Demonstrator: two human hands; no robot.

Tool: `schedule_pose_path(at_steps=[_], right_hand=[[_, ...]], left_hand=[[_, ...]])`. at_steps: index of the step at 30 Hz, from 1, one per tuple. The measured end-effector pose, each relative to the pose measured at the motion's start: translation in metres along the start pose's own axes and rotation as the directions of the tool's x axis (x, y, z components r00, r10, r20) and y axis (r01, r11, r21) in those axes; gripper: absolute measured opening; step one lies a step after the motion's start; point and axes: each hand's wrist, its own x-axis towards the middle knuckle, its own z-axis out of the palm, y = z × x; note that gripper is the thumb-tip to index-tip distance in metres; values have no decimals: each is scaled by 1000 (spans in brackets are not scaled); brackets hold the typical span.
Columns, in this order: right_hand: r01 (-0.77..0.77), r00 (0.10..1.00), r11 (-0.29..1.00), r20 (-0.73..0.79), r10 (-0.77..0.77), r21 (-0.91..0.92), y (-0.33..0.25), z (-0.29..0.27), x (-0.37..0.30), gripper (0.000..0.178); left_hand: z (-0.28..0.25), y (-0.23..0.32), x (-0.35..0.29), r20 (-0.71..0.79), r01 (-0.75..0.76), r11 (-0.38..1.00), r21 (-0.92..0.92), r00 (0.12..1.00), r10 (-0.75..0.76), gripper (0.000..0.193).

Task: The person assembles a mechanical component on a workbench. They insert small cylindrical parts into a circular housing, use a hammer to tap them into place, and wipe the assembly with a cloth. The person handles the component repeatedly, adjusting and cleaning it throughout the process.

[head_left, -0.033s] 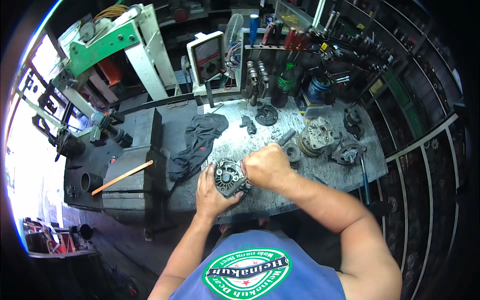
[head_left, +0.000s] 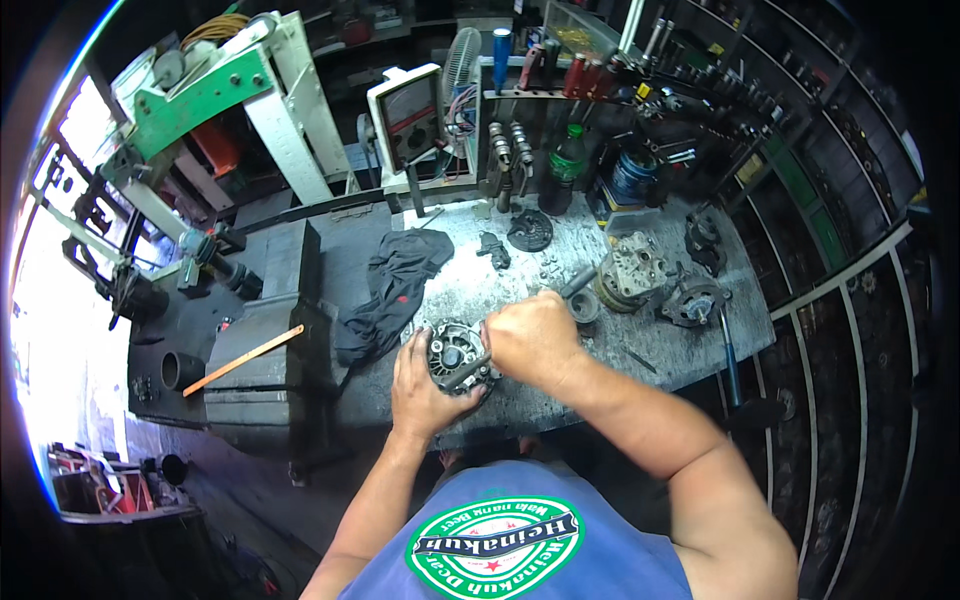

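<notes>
A round metal alternator housing [head_left: 453, 355] with a slotted face lies on the workbench in front of me. My left hand [head_left: 421, 385] grips its left and lower rim, fingers along the side and thumb across the near edge. My right hand [head_left: 532, 338] is a closed fist around a dark rod-like tool [head_left: 578, 283]. One end of the tool sticks out beyond the fist; the other slants down over the housing's lower right face. Whether its tip touches the housing I cannot tell. Right of the fist sits a small ring-shaped part [head_left: 584, 304].
A dark cloth [head_left: 405, 265] lies left of the housing, beside a big bench vise [head_left: 262, 350] bearing an orange strip [head_left: 243, 360]. More alternator parts [head_left: 634, 270] stand at right, near a blue-handled hammer [head_left: 732, 360]. Bottles [head_left: 562, 170] and a tool rack line the back.
My right fist and the tool have shifted slightly, and more of the tool shows across the housing face. My left hand keeps its place on the rim.
</notes>
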Motion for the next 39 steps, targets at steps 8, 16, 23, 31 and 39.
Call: schedule_pose_path(at_steps=[8, 16, 23, 31, 39], right_hand=[[349, 898, 937, 294, -326, -29, 34, -19, -11, 7], [799, 593, 601, 206, -779, -25, 39, -25, 12, 9], [577, 800, 816, 201, -566, 1, 27, -5, 13, 23], [193, 975, 981, 115, -192, 7, -1, -7, -7, 14], [394, 868, 919, 334, -369, -8, 41, -55, -24, 10]], left_hand=[[-17, -20, 20, 173, -145, 989, -1, 975, 143, 129], [-21, -28, 33, 205, -192, 980, -47, 959, 198, 128], [-17, -22, 30, 176, -125, 990, -62, 975, 134, 129], [-10, -25, 24, 145, -98, 995, -33, 984, 102, 127], [-67, -32, 69, 424, -320, 947, 40, 863, 274, 148]])
